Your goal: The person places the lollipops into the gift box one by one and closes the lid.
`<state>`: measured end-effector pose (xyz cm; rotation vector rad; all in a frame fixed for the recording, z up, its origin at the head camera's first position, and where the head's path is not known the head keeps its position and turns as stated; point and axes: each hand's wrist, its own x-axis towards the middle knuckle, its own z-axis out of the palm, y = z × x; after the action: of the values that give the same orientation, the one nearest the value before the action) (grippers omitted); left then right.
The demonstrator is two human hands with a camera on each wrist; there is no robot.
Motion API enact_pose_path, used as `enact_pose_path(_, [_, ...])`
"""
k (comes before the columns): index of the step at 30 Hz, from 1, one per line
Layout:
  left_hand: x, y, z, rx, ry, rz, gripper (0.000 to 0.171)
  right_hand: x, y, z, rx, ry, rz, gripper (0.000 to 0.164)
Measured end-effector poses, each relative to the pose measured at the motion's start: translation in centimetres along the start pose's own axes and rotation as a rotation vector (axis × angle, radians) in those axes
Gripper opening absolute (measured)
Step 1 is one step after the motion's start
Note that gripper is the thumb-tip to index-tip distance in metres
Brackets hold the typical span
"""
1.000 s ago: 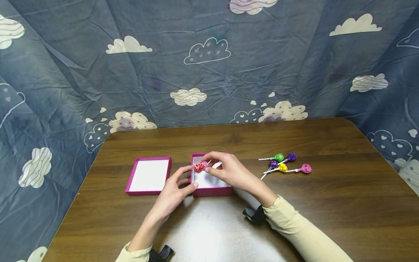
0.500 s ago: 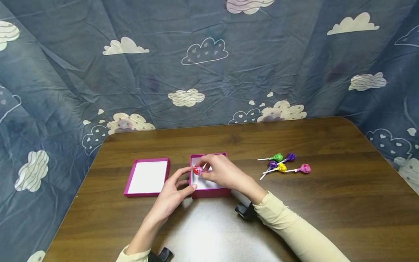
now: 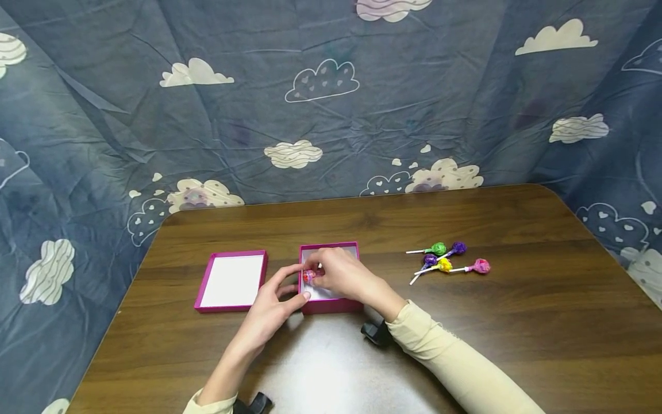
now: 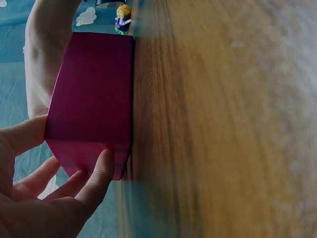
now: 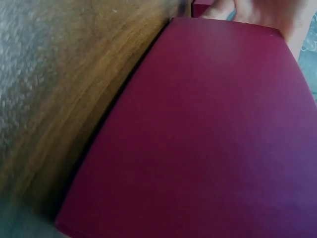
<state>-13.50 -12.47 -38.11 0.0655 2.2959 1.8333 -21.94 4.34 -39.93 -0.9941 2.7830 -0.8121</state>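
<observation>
Evidently your left hand lies spread, fingers and thumb against the left end of the magenta box, probably to stop it sliding while your right hand works inside, narrowed in a pinch on a red-wrapped lollipop by the box's left wall; whether it holds more is hidden behind your fingers. The lid lies white inside up to the left, perhaps to leave the opening free, and five other lollipops cluster on the table to the right, likely handy for your right hand
</observation>
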Motion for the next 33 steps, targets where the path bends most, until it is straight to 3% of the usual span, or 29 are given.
enact_pose_path(24, [0.08, 0.04, -0.15, 0.008, 0.002, -0.005, 0.054, 0.76, 0.14, -0.02, 0.071, 0.031, 0.028, 0.02])
enact_pose_path(33, [0.13, 0.01, -0.07, 0.014, -0.002, 0.005, 0.054, 0.47, 0.13, -0.1, 0.034, 0.021, 0.025, 0.025])
